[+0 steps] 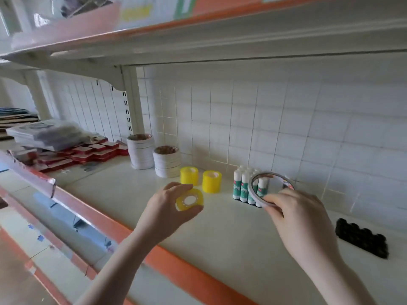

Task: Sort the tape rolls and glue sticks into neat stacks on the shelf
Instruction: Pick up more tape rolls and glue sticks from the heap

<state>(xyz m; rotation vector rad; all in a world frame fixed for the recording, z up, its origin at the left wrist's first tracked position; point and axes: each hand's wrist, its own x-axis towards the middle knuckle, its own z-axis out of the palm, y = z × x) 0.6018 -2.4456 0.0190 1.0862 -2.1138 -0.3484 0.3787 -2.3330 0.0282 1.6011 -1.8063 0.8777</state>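
Both hands are busy over the white shelf (220,234) here. The left hand (169,208) is gripping a small yellow tape roll (189,201), held up in the air in front of two yellow tape stacks (200,178) standing on the shelf. The right hand (295,212) pinches a thin white tape ring (267,188) by its lower edge, tilted up, right in front of the glue sticks (246,189), which stand upright in a bunch near the tiled back wall. Their labels are green and white with a red patch, but the writing is too blurry to read. Two taller white tape stacks (154,157) sit further left. A black block (361,237) lies off to the right.
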